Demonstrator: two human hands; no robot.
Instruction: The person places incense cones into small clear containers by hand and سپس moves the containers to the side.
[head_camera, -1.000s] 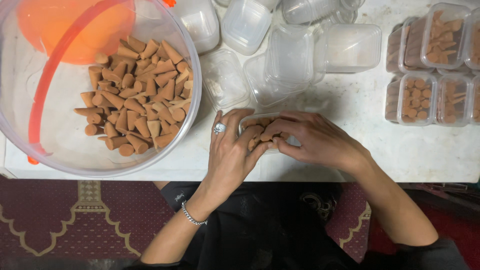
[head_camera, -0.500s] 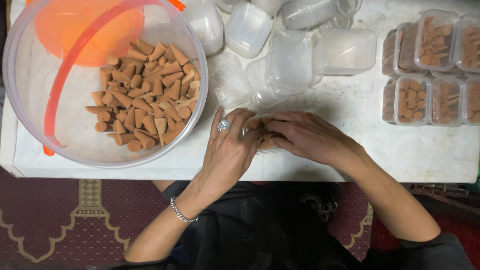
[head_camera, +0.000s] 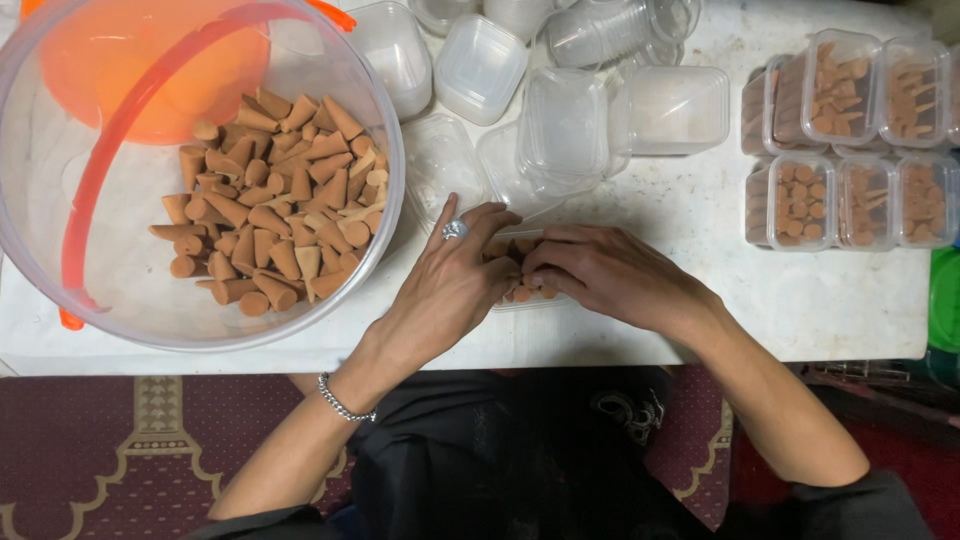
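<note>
My left hand (head_camera: 450, 285), with a ring and a chain bracelet, and my right hand (head_camera: 610, 275) meet over a small clear plastic box (head_camera: 520, 298) at the table's front edge. Brown incense cones (head_camera: 503, 250) stand packed in that box, and the fingertips of both hands press on them. The hands hide most of the box. To the left stands a large clear bucket (head_camera: 60, 190) with an orange handle, holding a loose heap of the same brown cones (head_camera: 275, 210).
Several empty clear boxes and lids (head_camera: 565, 130) lie scattered behind my hands. Filled, closed boxes of cones (head_camera: 850, 150) are stacked at the right. The white table (head_camera: 750, 300) ends just before my lap; a patterned rug lies below.
The view has shifted slightly. Both hands stay over the small box, with only small finger movements on the cones.
</note>
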